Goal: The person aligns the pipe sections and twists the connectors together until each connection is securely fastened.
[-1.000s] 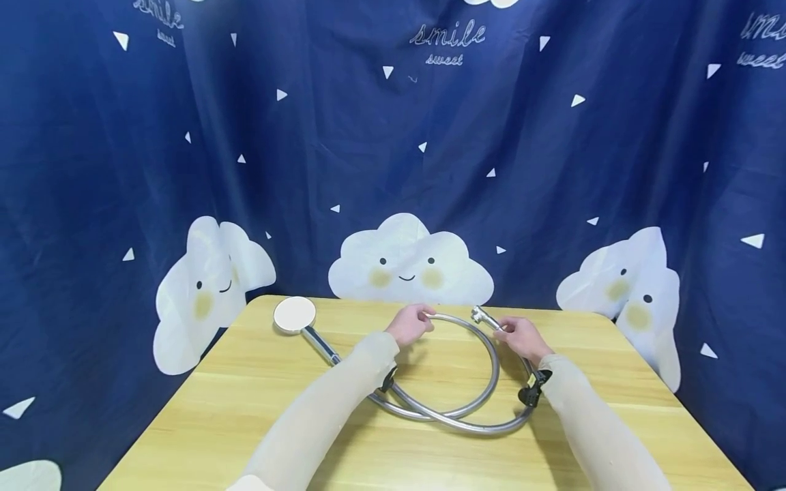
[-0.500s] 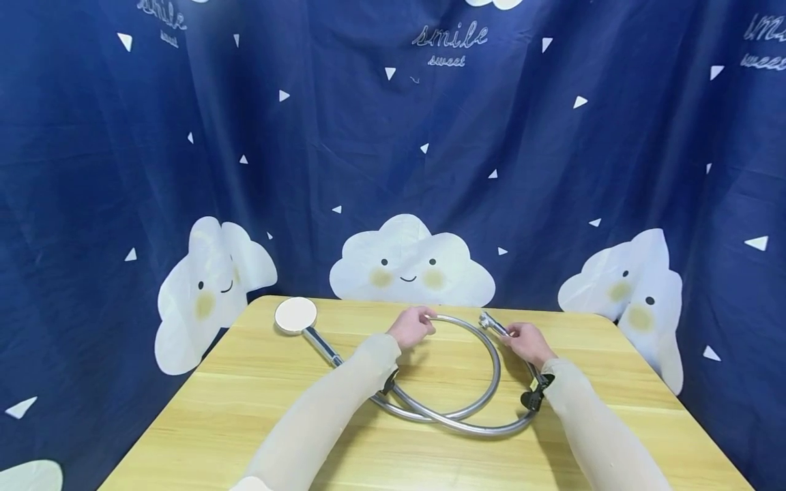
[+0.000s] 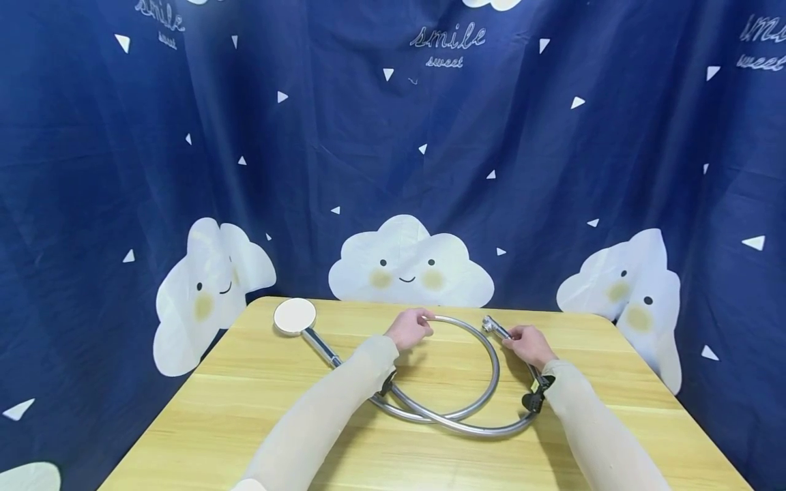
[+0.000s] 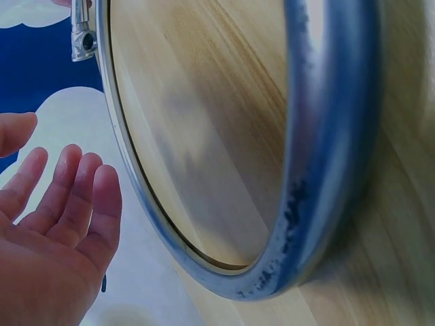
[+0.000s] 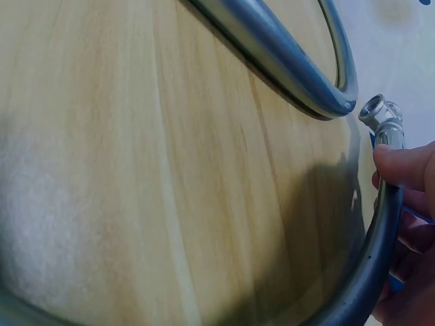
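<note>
A shower head [image 3: 295, 317] with a round white face and chrome handle lies at the table's back left. From it a grey metallic shower hose [image 3: 495, 372] runs in crossing loops over the table. My left hand [image 3: 410, 329] is above the table beside the far curve of the loop. In the left wrist view its fingers [image 4: 105, 197] are loosely bent, with nothing between them. My right hand [image 3: 529, 344] pinches the hose just below its chrome elbow fitting [image 5: 380, 112], thumb on one side and fingers behind. The fitting's open end shows in the right wrist view.
Everything lies on a light wooden table [image 3: 202, 423] with rounded back corners. Behind it hangs a dark blue curtain [image 3: 424, 170] printed with clouds and triangles. Black wrist devices are strapped on both arms, the right one [image 3: 534, 395] right by the hose.
My right hand has shifted a little to the right and toward me, carrying the hose's fitting end with it. My left hand stays in nearly the same place.
</note>
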Motion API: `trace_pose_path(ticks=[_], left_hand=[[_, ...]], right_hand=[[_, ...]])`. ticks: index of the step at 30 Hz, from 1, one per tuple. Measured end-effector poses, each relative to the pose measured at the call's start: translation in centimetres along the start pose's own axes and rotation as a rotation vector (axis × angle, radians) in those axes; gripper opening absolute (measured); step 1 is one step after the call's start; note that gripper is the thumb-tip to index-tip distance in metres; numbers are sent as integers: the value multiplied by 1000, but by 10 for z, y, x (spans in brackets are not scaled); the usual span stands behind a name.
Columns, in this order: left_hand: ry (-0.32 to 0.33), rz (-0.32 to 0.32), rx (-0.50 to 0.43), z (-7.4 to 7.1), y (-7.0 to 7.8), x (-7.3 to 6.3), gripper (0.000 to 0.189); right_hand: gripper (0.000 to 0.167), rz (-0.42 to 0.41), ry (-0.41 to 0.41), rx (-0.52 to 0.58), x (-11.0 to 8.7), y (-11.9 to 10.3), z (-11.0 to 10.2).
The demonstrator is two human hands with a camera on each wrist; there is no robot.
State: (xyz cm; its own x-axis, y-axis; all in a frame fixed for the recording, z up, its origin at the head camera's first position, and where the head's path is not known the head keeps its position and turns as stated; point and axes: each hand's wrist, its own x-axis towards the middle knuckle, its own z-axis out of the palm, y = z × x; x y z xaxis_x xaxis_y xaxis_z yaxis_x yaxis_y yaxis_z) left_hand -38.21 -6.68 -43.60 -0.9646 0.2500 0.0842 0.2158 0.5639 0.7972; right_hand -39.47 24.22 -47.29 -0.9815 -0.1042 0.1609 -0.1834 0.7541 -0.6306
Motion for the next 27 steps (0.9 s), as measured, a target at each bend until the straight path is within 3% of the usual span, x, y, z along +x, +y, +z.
trace_pose_path(ticks=[11,27], left_hand=[[1,8,14,-1,-2,-1,37],[-7,23,24,-1,-1,-1,38]], right_hand=[[23,33,-8,-53,-3,5,-2],[24,17,-16,-116,-1,12,-4]])
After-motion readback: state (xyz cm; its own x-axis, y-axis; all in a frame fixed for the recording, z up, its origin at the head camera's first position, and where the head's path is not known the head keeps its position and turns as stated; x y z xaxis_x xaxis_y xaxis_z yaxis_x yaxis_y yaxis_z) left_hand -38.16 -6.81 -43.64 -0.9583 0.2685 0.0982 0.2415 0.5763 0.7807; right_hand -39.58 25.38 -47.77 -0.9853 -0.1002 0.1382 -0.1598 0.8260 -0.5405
